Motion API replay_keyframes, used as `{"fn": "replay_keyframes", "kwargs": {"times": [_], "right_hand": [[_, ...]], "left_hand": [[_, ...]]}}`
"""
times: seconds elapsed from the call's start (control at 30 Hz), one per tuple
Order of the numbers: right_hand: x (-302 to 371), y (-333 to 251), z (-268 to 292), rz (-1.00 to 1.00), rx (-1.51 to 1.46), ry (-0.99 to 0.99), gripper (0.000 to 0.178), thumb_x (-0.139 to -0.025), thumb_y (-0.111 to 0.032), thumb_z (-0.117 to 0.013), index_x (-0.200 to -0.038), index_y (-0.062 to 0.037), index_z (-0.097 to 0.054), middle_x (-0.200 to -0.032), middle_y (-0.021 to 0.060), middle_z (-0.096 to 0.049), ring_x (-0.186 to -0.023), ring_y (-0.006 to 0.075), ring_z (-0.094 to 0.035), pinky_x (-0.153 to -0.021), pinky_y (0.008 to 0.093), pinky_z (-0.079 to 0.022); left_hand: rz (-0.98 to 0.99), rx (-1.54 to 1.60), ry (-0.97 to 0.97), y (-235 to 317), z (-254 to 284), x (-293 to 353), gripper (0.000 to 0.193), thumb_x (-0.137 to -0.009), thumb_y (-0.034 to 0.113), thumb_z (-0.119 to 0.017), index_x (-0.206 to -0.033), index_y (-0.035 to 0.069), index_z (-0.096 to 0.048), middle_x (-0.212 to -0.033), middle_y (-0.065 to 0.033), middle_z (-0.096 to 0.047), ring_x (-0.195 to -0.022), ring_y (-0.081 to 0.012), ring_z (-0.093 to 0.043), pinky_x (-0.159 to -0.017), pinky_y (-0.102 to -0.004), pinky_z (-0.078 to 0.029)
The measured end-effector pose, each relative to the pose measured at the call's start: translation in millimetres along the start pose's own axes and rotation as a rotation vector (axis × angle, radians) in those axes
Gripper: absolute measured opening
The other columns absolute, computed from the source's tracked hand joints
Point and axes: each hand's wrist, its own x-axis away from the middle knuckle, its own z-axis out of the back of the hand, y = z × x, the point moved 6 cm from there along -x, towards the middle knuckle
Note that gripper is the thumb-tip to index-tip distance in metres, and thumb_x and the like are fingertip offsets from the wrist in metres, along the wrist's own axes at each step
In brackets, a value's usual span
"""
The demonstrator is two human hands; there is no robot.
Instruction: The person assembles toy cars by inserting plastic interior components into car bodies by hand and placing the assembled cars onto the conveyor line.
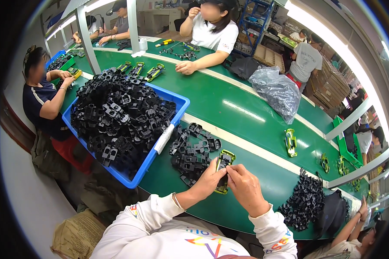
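I see a green conveyor table (pixel 246 108) in a factory room, w/ a blue bin (pixel 177 105) of black parts at centre-left. At lower centre, my left hand (pixel 209 179) and right hand (pixel 246 187) both pinch a yellow-black toy car chassis (pixel 224 170), fingers closed on it.

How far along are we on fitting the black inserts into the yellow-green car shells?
Done: finished shells sit down the green belt. In hand: left hand and right hand hold one shell. Left: a loose pile and a heaped blue bin of black parts.
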Motion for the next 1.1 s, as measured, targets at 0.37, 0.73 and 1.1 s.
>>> {"fn": "replay_keyframes", "kwargs": {"times": [0.37,0.73,1.1], "right_hand": [[-24,3,4,0.037,0.014,0.117,0.030,-0.082,-0.003,-0.068,-0.112,-0.0023,-0.066,-0.102,0.0120,-0.065,-0.083,0.0332,-0.067,-0.069,0.0397,-0.056],[-15,3,23,0.173,0.037,0.149,0.028,-0.080,0.000,-0.070,-0.108,-0.0009,-0.068,-0.104,0.0124,-0.068,-0.084,0.0287,-0.070,-0.070,0.0357,-0.059],[-12,3,26,0.109,-0.038,0.118,0.020,-0.081,0.000,-0.072,-0.100,-0.0006,-0.067,-0.103,0.0106,-0.068,-0.082,0.0275,-0.070,-0.067,0.0345,-0.058]], "left_hand": [[-0.156,-0.106,0.115,36,3,-16,0.035,-0.098,0.012,-0.054,-0.131,0.001,-0.049,-0.114,-0.0067,-0.061,-0.104,-0.0132,-0.058,-0.092,-0.0286,-0.047],[0.101,0.082,0.004,50,-19,2,0.072,-0.084,0.001,-0.047,-0.152,0.000,-0.022,-0.122,-0.0087,-0.053,-0.103,-0.0134,-0.056,-0.089,-0.0273,-0.049],[0.103,0.013,-0.019,49,-19,11,0.073,-0.086,0.003,-0.047,-0.153,-0.001,-0.020,-0.119,-0.0076,-0.054,-0.102,-0.0112,-0.054,-0.090,-0.0249,-0.047]]}}
